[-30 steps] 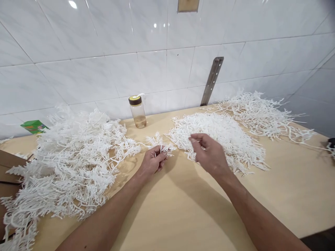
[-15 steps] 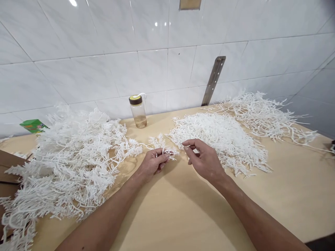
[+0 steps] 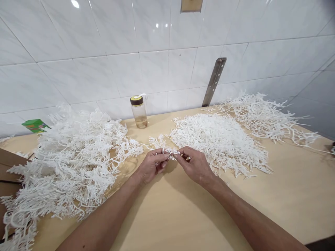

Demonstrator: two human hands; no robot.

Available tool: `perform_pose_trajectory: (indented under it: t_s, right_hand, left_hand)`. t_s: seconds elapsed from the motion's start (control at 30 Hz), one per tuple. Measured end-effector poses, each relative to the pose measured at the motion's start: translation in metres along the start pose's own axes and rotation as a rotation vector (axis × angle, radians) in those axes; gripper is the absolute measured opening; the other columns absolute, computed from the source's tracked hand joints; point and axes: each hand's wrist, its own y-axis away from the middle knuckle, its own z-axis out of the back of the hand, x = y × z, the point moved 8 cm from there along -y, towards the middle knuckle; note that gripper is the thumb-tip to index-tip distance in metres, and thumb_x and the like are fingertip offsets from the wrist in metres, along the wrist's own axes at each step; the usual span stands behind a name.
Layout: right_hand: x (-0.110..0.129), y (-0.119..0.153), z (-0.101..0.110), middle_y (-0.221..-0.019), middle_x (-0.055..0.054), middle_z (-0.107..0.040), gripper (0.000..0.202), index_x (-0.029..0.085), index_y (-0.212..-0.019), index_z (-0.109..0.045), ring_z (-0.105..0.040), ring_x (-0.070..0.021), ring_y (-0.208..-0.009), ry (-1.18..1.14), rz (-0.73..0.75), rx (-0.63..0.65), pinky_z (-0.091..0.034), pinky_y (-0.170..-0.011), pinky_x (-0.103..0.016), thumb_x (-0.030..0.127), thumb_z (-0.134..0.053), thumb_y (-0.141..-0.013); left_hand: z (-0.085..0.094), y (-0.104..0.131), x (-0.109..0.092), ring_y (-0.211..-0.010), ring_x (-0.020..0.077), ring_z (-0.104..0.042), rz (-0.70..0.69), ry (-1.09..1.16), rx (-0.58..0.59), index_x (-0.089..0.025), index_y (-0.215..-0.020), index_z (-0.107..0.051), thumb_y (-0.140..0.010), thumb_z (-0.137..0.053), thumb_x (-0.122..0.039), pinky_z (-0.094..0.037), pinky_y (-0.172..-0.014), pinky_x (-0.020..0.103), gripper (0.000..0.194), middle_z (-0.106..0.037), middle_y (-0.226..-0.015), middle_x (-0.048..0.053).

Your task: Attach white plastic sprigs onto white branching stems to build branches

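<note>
A small white branched plastic sprig (image 3: 170, 152) spans the gap between my hands at the middle of the table. Its left part is pinched in my left hand (image 3: 154, 163), thumb against the fingers. My right hand (image 3: 195, 164) pinches the sprig's right tip between thumb and forefinger. To the left lies a large tangled heap of white branched pieces (image 3: 78, 160), with a strand reaching toward my left hand. A flatter pile of small white pieces (image 3: 217, 139) is just behind and right of my right hand.
Looser white branches (image 3: 264, 115) lie at the back right. A bottle with a dark lid (image 3: 139, 113) stands near the tiled wall. A metal bracket (image 3: 214, 82) leans there. A green packet (image 3: 35, 125) and brown box (image 3: 9, 167) are at the left of the wooden table (image 3: 188, 216).
My right hand has moved left from beside the flatter pile and closed on the sprig's right tip. My left hand keeps its grip in nearly the same place.
</note>
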Motion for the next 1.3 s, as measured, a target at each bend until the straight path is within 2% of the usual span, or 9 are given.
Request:
perform_pose_trajectory:
  t_s: [0.13, 0.23, 0.4, 0.47, 0.57, 0.67, 0.77, 1.07, 1.3]
  right_hand:
    - [-0.003, 0.001, 0.0, -0.064, 0.0, -0.062, 0.024, 0.021, -0.073, -0.066, -0.054, -0.0135, -0.057, -0.015, -0.07, -0.067, -0.041, -0.056, -0.025, 0.035, -0.056, -0.089]
    - [-0.017, 0.001, 0.002, -0.054, 0.003, -0.053, 0.03, 0.02, -0.066, -0.061, -0.048, -0.0122, -0.05, -0.079, -0.208, -0.116, -0.037, -0.049, -0.024, 0.042, -0.058, -0.087]
    - [-0.032, 0.002, 0.002, -0.049, 0.004, -0.048, 0.033, 0.021, -0.065, -0.058, -0.044, -0.0116, -0.044, -0.153, -0.336, -0.156, -0.035, -0.044, -0.023, 0.047, -0.059, -0.086]
    - [-0.028, 0.002, 0.004, -0.052, 0.003, -0.052, 0.031, 0.021, -0.065, -0.059, -0.047, -0.0121, -0.046, -0.101, -0.28, -0.184, -0.037, -0.046, -0.023, 0.043, -0.058, -0.086]
    - [-0.006, 0.002, 0.008, -0.068, -0.002, -0.064, 0.021, 0.02, -0.073, -0.066, -0.055, -0.0138, -0.055, 0.037, -0.047, -0.225, -0.044, -0.054, -0.025, 0.032, -0.058, -0.088]
    - [0.012, 0.005, 0.006, -0.083, -0.005, -0.069, 0.019, 0.021, -0.086, -0.071, -0.062, -0.0154, -0.066, 0.146, 0.169, -0.219, -0.049, -0.064, -0.027, 0.023, -0.053, -0.091]
    - [0.018, 0.007, 0.002, -0.088, -0.007, -0.07, 0.021, 0.02, -0.094, -0.071, -0.065, -0.0169, -0.073, 0.217, 0.266, -0.2, -0.051, -0.069, -0.028, 0.018, -0.05, -0.093]
    - [0.02, 0.009, -0.011, -0.098, -0.008, -0.07, 0.023, 0.018, -0.109, -0.065, -0.068, -0.0192, -0.083, 0.202, 0.354, -0.101, -0.054, -0.071, -0.03, 0.013, -0.05, -0.092]
    - [0.008, 0.004, 0.023, -0.089, -0.004, -0.07, 0.016, 0.019, -0.101, -0.067, -0.058, -0.0116, -0.058, 0.135, 0.213, -0.284, -0.051, -0.056, -0.025, 0.015, -0.055, -0.09]
  left_hand:
    - [-0.004, 0.001, -0.001, -0.061, 0.0113, -0.05, -0.035, 0.216, 0.011, -0.012, -0.084, -0.069, -0.068, -0.078, -0.039, -0.035, -0.045, 0.02, 0.033, -0.059, -0.072, 0.005]
    - [-0.008, 0.001, -0.001, -0.07, 0.0145, -0.055, -0.049, 0.33, 0.018, -0.012, -0.094, -0.07, -0.07, -0.076, -0.052, -0.043, -0.055, 0.023, 0.047, -0.062, -0.081, 0.008]
    - [-0.022, 0.005, -0.005, -0.085, 0.0189, -0.059, -0.121, 0.327, 0.116, -0.015, -0.106, -0.067, -0.07, -0.067, -0.072, -0.049, -0.066, 0.029, 0.066, -0.063, -0.107, 0.013]
    - [-0.024, 0.007, -0.007, -0.087, 0.0184, -0.06, -0.171, 0.244, 0.098, -0.017, -0.106, -0.066, -0.067, -0.077, -0.061, -0.049, -0.067, 0.028, 0.06, -0.062, -0.109, 0.011]
    - [-0.02, 0.008, -0.006, -0.075, 0.0138, -0.058, -0.194, 0.097, -0.029, -0.015, -0.095, -0.067, -0.066, -0.085, -0.042, -0.046, -0.06, 0.024, 0.044, -0.063, -0.093, 0.007]
    - [-0.008, 0.006, 0.0, -0.061, 0.0104, -0.053, -0.169, 0.057, -0.172, -0.013, -0.079, -0.065, -0.072, -0.078, -0.049, -0.041, -0.052, 0.023, 0.039, -0.06, -0.072, 0.003]
    - [0.003, 0.004, 0.005, -0.056, 0.0091, -0.051, -0.148, 0.067, -0.265, -0.014, -0.075, -0.063, -0.072, -0.078, -0.049, -0.04, -0.051, 0.022, 0.039, -0.06, -0.068, 0.002]
    - [0.018, 0.0, -0.002, -0.064, 0.0114, -0.054, -0.206, 0.051, -0.319, -0.013, -0.082, -0.071, -0.067, -0.081, -0.047, -0.042, -0.058, 0.023, 0.038, -0.061, -0.07, 0.001]
    - [0.017, -0.004, -0.008, -0.056, 0.0094, -0.051, -0.169, -0.09, -0.186, -0.015, -0.075, -0.064, -0.075, -0.075, -0.048, -0.037, -0.053, 0.022, 0.035, -0.062, -0.066, 0.0]
